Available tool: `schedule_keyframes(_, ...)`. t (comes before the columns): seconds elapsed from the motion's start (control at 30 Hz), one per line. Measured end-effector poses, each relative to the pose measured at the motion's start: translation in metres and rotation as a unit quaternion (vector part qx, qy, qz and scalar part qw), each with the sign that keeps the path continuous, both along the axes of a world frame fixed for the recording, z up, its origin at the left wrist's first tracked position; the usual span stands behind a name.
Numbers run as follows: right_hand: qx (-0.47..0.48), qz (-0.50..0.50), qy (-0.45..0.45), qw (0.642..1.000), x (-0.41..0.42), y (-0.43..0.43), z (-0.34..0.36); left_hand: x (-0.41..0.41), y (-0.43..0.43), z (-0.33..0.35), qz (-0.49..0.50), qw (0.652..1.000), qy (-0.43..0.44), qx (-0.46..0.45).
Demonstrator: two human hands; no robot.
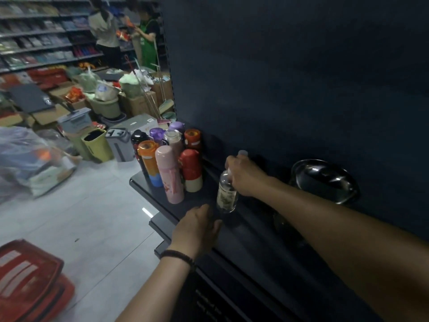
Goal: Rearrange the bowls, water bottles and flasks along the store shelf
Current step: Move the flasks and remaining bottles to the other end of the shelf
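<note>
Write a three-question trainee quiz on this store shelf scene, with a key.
1. True or false: the right hand grips the clear bottle with a patterned label.
2. In the cluster at the shelf's end, which container stands nearest the camera? A) the tall pink flask B) the purple-lidded bottle C) the black flask
3. Fill in: the shiny steel bowl sits to the ___ of the held bottle.

Key: 1 true; 2 A; 3 right.
</note>
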State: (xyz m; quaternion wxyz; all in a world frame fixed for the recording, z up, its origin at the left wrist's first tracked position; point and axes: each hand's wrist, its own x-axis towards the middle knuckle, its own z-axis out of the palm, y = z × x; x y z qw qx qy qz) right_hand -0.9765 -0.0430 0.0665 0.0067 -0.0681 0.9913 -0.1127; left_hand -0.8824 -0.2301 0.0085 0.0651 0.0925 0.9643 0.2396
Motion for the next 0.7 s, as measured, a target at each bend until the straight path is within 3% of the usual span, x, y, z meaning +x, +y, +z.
schedule_keyframes(0.17, -0.021, 0.064, -0.017, 0.998, 0.052, 0.025, 0.042, 0.018, 0.013, 0.021, 0.001, 0.997, 0.013, 0.073)
schedule_keyframes(0.37, -0.052, 0.105, -0.021, 0.993, 0.142, 0.07, 0.097, 0.067, 0.052, 0.054, -0.098, 0.987, -0.015, 0.123)
schedule_keyframes(0.47, -0.057, 0.099, -0.03, 0.993, 0.19, 0.107, 0.111, 0.103, 0.086, 0.065, -0.114, 0.979, -0.04, 0.164)
schedule_keyframes(0.7, -0.043, 0.023, -0.033, 0.998, 0.319, 0.213, 0.13, 0.168, 0.195, 0.069, -0.198, 0.963, -0.091, 0.161)
